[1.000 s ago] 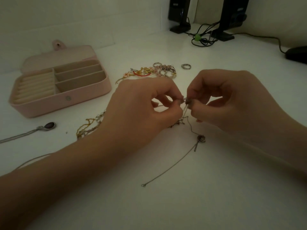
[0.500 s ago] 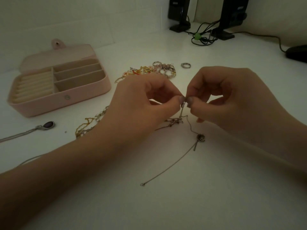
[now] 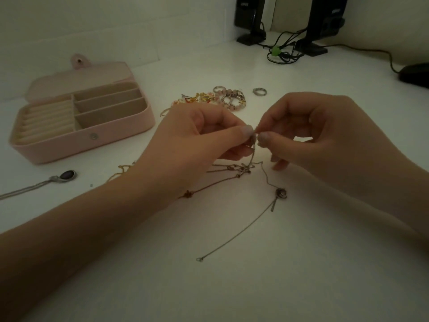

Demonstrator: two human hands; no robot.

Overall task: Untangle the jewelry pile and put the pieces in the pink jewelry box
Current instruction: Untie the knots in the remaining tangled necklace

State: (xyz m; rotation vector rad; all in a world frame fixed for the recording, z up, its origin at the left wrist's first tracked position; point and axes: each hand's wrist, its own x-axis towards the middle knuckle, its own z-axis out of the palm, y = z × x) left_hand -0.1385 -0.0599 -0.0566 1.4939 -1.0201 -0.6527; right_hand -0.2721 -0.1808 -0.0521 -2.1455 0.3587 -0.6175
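Dim and greenish-grey throughout, brightest on the desk [image 3: 232,228] at centre, darkening toward the corners, with soft detail and wide-angle bending at edges.

Jewelry box [image 3: 83,133] on worktop [image 3: 278,275] at left, pendant necklace [image 3: 67,175] before it, bead pile [image 3: 222,98] behind both hands, ring [image 3: 259,91] right of pile, speakers [image 3: 250,19] at back.

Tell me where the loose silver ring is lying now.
The silver ring lies alone on the white table, just right of the beaded bracelets and beyond the right hand.
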